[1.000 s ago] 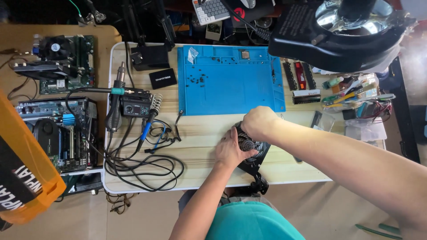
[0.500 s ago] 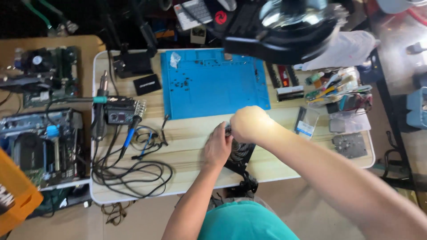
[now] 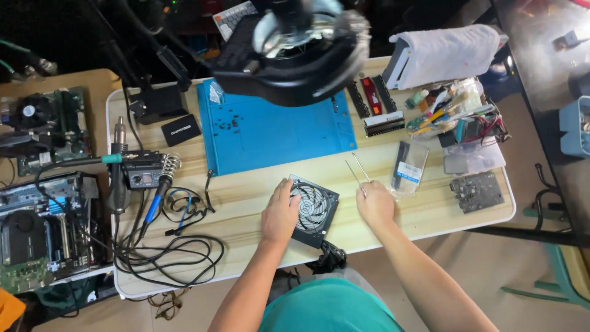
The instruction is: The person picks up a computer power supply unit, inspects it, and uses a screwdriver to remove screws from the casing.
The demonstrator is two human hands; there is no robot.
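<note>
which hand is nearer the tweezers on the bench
Right. The right hand sits at the near end of the tweezers, seemingly touching them. The left hand rests on the black fan unit, further left of them.

A pale wood-grain top, smooth and faintly glossy, is shown by the table [image 3: 430,215]. Near its front edge a black matt metal box [image 3: 313,210] with a bright wire fan grille is touched by the left hand [image 3: 279,215], while thin shiny metal tweezers [image 3: 357,175] are held by the right hand [image 3: 375,204]. Toward the back edge a blue mat [image 3: 276,132] – matt and rubbery – is laid, and at the back right corner a grey cloth [image 3: 445,52] is seen.
</note>
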